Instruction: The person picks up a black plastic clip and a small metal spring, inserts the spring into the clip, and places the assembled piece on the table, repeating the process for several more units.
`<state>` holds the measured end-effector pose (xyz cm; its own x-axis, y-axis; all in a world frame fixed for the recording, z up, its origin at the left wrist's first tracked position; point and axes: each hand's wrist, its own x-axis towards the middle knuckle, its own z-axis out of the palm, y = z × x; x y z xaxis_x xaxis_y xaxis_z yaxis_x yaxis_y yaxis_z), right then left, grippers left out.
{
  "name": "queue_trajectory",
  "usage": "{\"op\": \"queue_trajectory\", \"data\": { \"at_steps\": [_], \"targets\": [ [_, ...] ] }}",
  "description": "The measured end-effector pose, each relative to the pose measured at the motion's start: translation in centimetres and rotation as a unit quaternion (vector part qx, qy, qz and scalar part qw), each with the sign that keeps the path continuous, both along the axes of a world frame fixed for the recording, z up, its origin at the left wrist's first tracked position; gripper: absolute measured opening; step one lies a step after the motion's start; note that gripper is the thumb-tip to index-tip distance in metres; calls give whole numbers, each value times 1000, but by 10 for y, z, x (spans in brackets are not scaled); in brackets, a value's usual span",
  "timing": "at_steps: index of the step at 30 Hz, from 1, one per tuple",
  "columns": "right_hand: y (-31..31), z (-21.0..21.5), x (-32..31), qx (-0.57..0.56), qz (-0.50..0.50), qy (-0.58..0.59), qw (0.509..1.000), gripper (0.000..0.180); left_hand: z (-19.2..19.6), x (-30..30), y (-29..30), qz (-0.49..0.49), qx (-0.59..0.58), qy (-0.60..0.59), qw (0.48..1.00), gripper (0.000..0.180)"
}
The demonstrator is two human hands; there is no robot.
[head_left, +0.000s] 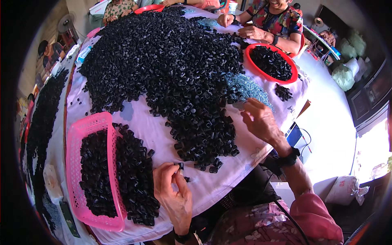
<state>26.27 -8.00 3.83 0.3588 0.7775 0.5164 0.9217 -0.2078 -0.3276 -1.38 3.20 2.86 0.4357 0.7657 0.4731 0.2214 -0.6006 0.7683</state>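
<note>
My left hand (174,195) is closed in a pinch at the near edge of the table, with a small black plastic cap (181,165) between thumb and fingertips. A few more black caps lie just beside its fingers. My right hand (261,121) is over the table's right side, fingers curled together at the near edge of a heap of small clear-bluish pieces (247,87). What its fingertips hold, if anything, is too small to make out. A large mound of black caps (163,61) spreads from the far end down toward my hands.
A pink plastic basket (109,163) of black pieces stands at the left, with another black heap (136,179) beside it. A red basin (295,73) of black pieces sits at the right. Across the table, a person's hands (253,32) work; other people sit farther off.
</note>
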Motion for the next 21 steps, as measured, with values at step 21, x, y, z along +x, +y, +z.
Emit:
{"op": "queue_trajectory", "data": {
  "at_steps": [21],
  "targets": [
    [-72,1,2,-30,19,152,988,10,-2,4,-3,28,30,-49,998,23]
  ]
}}
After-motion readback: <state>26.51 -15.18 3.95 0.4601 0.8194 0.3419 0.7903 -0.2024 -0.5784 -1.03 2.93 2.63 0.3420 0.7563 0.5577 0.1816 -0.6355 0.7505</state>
